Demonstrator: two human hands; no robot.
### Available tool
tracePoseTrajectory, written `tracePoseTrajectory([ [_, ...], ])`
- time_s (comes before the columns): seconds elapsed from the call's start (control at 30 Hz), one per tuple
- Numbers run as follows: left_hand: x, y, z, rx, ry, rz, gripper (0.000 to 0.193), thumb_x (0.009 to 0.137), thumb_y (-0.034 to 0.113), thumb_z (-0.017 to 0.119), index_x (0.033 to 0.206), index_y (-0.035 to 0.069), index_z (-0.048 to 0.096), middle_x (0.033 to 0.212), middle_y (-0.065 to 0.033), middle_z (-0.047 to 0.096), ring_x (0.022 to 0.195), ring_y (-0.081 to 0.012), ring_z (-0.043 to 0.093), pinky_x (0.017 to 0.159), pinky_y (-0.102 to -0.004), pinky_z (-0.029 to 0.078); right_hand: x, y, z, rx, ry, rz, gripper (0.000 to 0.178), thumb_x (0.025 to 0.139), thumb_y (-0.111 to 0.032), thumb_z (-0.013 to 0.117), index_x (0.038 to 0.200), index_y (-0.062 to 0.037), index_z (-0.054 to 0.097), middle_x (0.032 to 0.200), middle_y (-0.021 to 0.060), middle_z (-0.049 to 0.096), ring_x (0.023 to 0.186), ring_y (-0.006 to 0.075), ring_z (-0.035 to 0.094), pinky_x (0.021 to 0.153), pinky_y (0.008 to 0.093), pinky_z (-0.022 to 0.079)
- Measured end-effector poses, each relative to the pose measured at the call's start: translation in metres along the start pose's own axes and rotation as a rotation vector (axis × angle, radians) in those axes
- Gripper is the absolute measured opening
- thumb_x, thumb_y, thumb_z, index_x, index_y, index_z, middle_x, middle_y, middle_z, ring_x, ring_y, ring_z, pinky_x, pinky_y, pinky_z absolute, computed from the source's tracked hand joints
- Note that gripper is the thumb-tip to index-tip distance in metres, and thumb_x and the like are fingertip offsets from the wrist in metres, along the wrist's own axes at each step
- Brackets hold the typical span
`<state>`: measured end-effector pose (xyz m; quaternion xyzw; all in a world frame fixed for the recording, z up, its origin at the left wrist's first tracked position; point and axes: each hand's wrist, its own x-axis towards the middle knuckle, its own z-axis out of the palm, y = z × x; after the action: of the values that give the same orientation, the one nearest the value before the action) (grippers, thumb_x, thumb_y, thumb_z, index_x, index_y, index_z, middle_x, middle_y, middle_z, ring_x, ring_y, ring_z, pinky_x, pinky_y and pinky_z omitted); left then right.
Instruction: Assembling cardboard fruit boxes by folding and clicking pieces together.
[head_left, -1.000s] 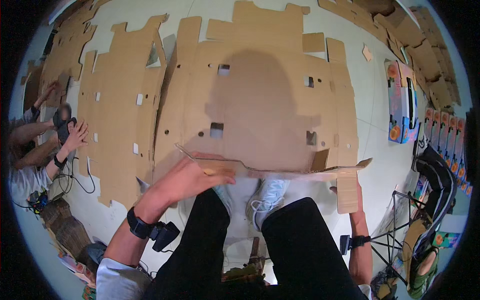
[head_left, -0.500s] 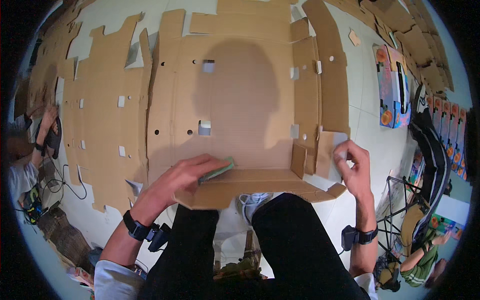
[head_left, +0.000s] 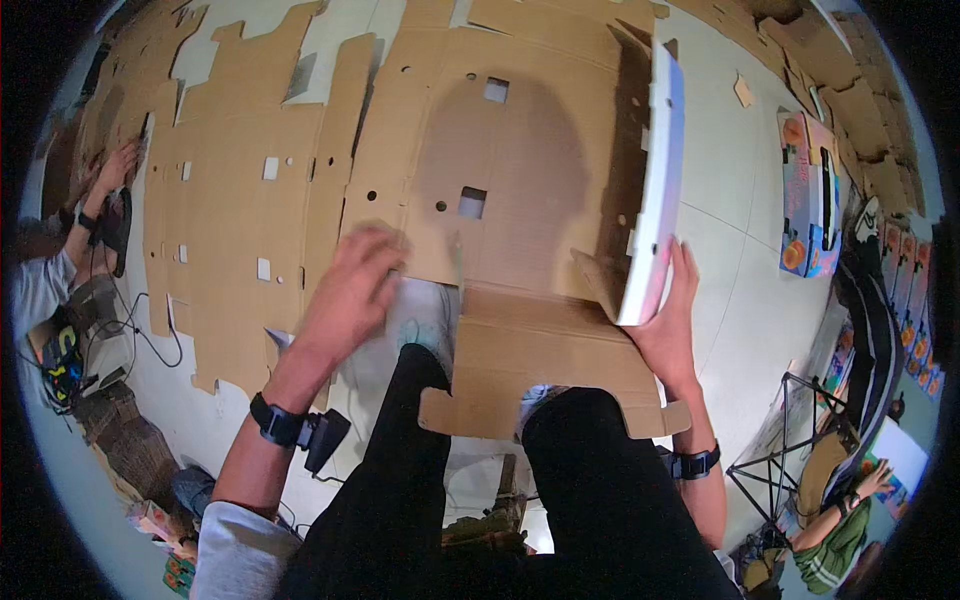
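An unfolded cardboard box (head_left: pixel 525 240) lies brown side up in front of me, with punched square and round holes. Its right side panel (head_left: pixel 657 185) is folded upright, white and purple-pink on the outer face. My right hand (head_left: pixel 668 325) grips that panel's near end, fingers along the outer face. The near flap (head_left: pixel 540 360) rests across my knees. My left hand (head_left: pixel 362 285), blurred, hovers at the box's near left edge; whether its fingers touch the cardboard cannot be told. A thin greenish upright sliver (head_left: pixel 459 258) stands just right of it.
Another flattened cardboard sheet (head_left: pixel 225 200) lies to the left. A printed carton with a black handle (head_left: pixel 810 195) stands at the right, near a black metal frame (head_left: pixel 785 440). Cables (head_left: pixel 140 325) run over the floor at left. Other people's hands (head_left: pixel 120 165) work at both sides.
The right side panel has swung upright with my right hand, which moved inward to its near end. My left hand has moved up from the near flap. The box has turned and shifted slightly.
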<state>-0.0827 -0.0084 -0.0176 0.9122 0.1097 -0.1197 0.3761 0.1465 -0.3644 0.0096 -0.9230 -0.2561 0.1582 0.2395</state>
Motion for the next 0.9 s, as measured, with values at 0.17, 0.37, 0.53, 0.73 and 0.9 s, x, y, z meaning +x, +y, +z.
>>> tracePoseTrajectory([
  [0.17, -0.008, -0.031, 0.014, -0.086, 0.250, -0.345, 0.049, 0.094, 0.014, 0.075, 0.141, 0.009, 0.062, 0.153, -0.0245, 0.047, 0.143, -0.0451, 0.050, 0.120, -0.0481, 0.045, -0.024, 0.037, 0.005, 0.705, -0.406, 0.320, 0.125, 0.079, -0.018, 0.096, 0.172, -0.0050, 0.014, 0.169, 0.0133, 0.034, 0.159, 0.0266, 0.031, 0.133, 0.0433, 0.027],
  [0.37, -0.002, -0.026, 0.026, -0.073, 0.182, -0.378, 0.063, 0.084, 0.017, 0.089, 0.141, 0.023, 0.064, 0.156, -0.0242, 0.041, 0.142, -0.0496, 0.045, 0.119, -0.0534, 0.045, -0.022, 0.017, -0.008, 0.765, -0.382, 0.283, 0.134, 0.079, -0.015, 0.093, 0.175, -0.0076, -0.001, 0.177, 0.0159, 0.021, 0.162, 0.0308, 0.029, 0.133, 0.0451, 0.028],
  [0.53, 0.000, -0.027, 0.023, -0.041, 0.183, -0.387, 0.063, 0.083, 0.017, 0.090, 0.140, 0.026, 0.065, 0.155, -0.0233, 0.041, 0.141, -0.0492, 0.044, 0.119, -0.0529, 0.044, -0.001, -0.006, -0.001, -0.040, -0.043, -0.181, 0.113, 0.076, 0.017, 0.067, 0.174, -0.0162, 0.021, 0.177, 0.0230, 0.017, 0.160, 0.0443, 0.033, 0.129, 0.0485, 0.039],
  [0.73, -0.004, -0.037, 0.009, 0.009, 0.290, -0.406, 0.052, 0.087, 0.013, 0.085, 0.136, 0.016, 0.069, 0.146, -0.0199, 0.055, 0.140, -0.0382, 0.052, 0.120, -0.0462, 0.046, 0.002, -0.020, 0.002, -0.065, -0.037, -0.173, 0.103, 0.075, 0.019, 0.068, 0.164, -0.0290, 0.049, 0.179, 0.0224, 0.013, 0.158, 0.0481, 0.034, 0.122, 0.0505, 0.048],
  [0.9, -0.017, -0.019, -0.053, -1.019, 0.019, -0.691, 0.051, 0.094, -0.001, 0.063, 0.144, 0.007, 0.065, 0.140, -0.0099, 0.068, 0.130, -0.0213, 0.063, 0.114, -0.0345, 0.048, 0.004, -0.024, -0.013, 0.198, -0.281, -0.069, 0.079, 0.087, 0.002, 0.074, 0.160, -0.0203, 0.056, 0.182, 0.0189, 0.004, 0.163, 0.0435, 0.027, 0.124, 0.0492, 0.046],
])
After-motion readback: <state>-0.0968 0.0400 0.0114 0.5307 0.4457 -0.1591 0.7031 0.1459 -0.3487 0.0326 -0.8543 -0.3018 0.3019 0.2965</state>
